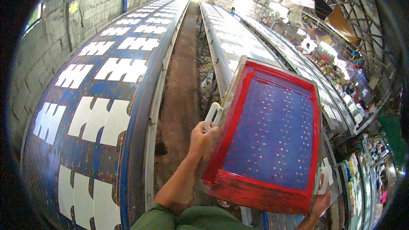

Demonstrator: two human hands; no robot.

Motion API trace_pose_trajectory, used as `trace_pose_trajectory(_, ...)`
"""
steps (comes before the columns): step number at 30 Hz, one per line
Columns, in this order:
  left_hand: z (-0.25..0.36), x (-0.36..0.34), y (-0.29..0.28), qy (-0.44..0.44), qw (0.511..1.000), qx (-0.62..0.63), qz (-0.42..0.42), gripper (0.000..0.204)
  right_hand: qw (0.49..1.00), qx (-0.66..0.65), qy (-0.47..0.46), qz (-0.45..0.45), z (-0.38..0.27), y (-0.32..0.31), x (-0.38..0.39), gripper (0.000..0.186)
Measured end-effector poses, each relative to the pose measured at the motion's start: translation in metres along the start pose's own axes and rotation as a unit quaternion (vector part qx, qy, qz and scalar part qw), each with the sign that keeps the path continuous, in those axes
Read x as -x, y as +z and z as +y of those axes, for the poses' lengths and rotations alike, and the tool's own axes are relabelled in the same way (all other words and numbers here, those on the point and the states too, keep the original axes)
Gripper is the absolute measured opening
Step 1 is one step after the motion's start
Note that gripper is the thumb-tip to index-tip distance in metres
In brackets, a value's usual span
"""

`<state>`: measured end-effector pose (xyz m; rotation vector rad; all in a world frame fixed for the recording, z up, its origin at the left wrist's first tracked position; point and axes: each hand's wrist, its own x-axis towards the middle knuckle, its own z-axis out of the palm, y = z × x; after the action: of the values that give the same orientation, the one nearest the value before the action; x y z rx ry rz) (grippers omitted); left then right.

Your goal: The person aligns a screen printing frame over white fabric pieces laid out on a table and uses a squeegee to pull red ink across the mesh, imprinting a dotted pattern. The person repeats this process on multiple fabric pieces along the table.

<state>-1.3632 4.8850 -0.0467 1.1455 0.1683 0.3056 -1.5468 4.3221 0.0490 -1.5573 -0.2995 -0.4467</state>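
Observation:
A screen printing frame point(272, 123) fills the right middle of the head view, tilted and held up in front of me. Its mesh is blue with rows of small pale dots, and red ink covers the inner border and near end. On its left side my left hand point(203, 139) is closed around a white handle point(213, 115). At the lower right corner my right hand point(322, 202) grips a second white handle point(322, 183); some of its fingers are hidden behind the frame.
To my left runs a long dark printing table point(96, 155) with white cut fabric pieces point(98, 119) in rows. A second long table point(226, 38) with white pieces stretches beyond the frame. Between them lies a narrow brown walkway point(181, 72). Cluttered shelves point(341, 81) stand far right.

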Motion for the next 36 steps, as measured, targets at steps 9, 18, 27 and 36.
trace_pose_trajectory(9,-0.003,-0.124,0.012,-0.005,0.996,0.086,0.008,0.032,0.985,-0.161,0.038,0.048,0.116,0.045,-0.108,0.103)
trace_pose_trajectory(18,0.002,-0.225,0.042,0.028,0.999,-0.027,0.013,0.029,0.984,-0.173,0.037,0.023,0.155,0.08,-0.196,0.101)
trace_pose_trajectory(27,-0.005,-0.377,0.03,0.028,0.999,-0.032,-0.014,0.03,0.992,-0.113,0.026,0.054,0.222,0.147,-0.303,0.111)
trace_pose_trajectory(36,-0.004,-0.585,0.015,0.017,0.995,-0.09,-0.035,0.033,0.99,-0.118,0.029,0.067,0.258,0.26,-0.425,0.108)
